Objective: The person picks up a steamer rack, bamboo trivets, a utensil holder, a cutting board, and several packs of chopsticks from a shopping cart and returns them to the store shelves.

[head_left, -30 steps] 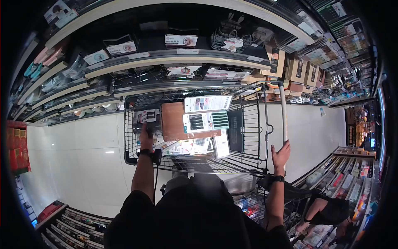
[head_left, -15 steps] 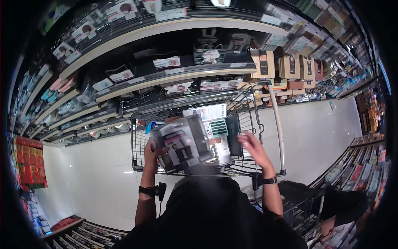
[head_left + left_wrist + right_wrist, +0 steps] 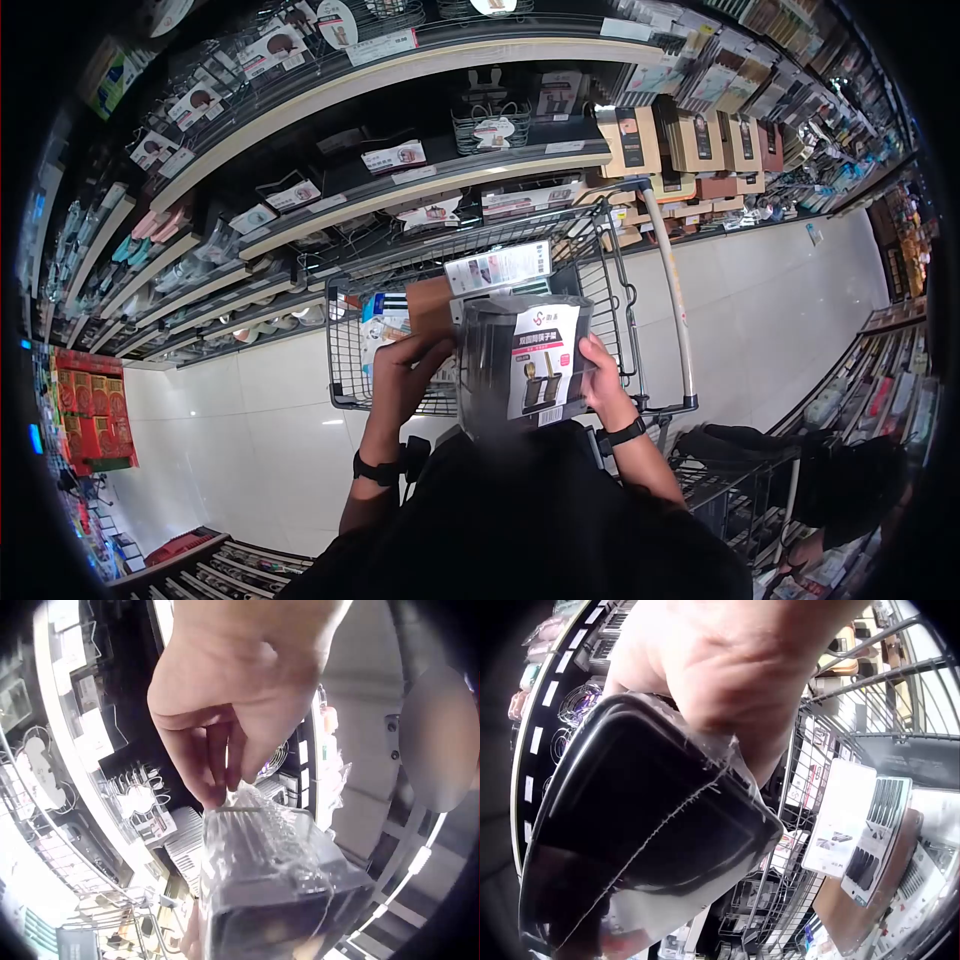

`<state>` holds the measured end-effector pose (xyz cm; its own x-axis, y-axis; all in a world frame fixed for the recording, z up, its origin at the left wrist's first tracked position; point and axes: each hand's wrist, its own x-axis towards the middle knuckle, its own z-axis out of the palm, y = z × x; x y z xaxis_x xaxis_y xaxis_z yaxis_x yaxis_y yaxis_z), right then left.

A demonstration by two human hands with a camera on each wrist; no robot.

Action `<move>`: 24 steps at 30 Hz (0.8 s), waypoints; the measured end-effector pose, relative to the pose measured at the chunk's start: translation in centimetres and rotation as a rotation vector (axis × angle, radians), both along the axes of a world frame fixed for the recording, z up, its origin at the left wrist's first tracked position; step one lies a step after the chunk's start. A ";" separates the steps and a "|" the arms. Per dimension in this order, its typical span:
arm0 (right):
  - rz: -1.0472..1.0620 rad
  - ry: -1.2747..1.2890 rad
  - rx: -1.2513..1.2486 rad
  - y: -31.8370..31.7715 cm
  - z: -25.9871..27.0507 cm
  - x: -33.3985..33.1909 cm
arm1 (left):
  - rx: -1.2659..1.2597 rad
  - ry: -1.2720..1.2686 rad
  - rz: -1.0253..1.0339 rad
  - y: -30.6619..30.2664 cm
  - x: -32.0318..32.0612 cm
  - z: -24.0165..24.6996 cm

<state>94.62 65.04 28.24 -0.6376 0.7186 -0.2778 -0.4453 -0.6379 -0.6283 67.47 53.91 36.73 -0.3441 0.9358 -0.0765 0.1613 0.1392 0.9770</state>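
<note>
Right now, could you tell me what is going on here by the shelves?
A person stands at a wire shopping cart in a store aisle and holds a shrink-wrapped dark box with a white label above it. The left hand pinches the box's left edge and the right hand grips its right side. Inside the cart lie a wooden board and several flat packaged goods. Stocked shelves run along the far side of the cart.

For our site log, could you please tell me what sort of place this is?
Most likely a shop aisle: a wire cart holds packaged goods, stocked shelves with price tags run alongside, and a wrapped box is held over it.
</note>
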 end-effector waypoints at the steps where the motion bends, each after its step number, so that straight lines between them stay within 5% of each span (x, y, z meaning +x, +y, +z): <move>1: -0.007 -0.012 0.030 0.0 0.1 0.2 | 0.021 0.100 0.005 0.1 0.2 0.5; 15: -0.004 -0.021 0.150 0.2 1.3 1.0 | 0.083 0.395 0.037 1.0 1.1 0.2; 18: -0.014 0.011 0.157 0.8 1.6 0.7 | -0.056 -0.329 0.046 0.9 0.3 -4.5; 22: -0.031 -0.024 0.121 1.2 2.3 -0.3 | -0.077 -0.049 -0.209 1.0 2.1 -4.9; 24: -0.001 -0.137 0.169 1.7 2.9 -0.4 | -0.087 -0.111 -0.177 1.7 2.4 -4.5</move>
